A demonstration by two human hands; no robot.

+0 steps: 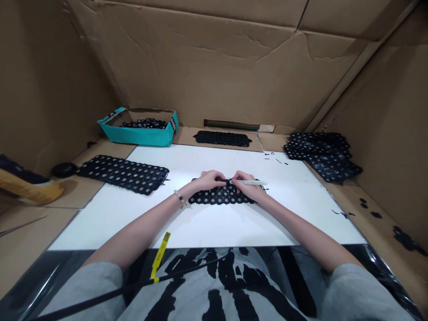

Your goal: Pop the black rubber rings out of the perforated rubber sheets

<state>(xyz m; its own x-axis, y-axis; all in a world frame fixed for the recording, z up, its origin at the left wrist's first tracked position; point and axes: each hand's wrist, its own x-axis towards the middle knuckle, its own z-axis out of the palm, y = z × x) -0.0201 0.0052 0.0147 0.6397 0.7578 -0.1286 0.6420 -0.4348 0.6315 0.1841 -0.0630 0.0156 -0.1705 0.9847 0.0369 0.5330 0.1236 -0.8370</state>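
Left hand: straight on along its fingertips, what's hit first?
Likely the right hand, or the tip of the white pen-like tool it holds, just right of the left hand; depth is unclear.

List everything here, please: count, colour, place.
middle sheet: 1, black, dotted, centre
left sheet: 1, black, dotted, left
back sheet: 1, black, far side
sheet pile: 1, black, dotted, right
box: 1, teal, far left
pieces: many, black, in box
pen-like tool: 1, white, in right hand
board: 1, white, centre
cardboard: several panels, brown, around
scraps: several, black, right
disc: 1, black, left
blurred thing: 1, yellow, left
pointed tool: 1, grey, left
tag: 1, yellow, front
cable: 1, black, front
shirt: 1, grey and black, front
bracelet: 1, pale, left wrist
arms: 2, bare, front
left hand, right hand: 2, bare, at middle sheet
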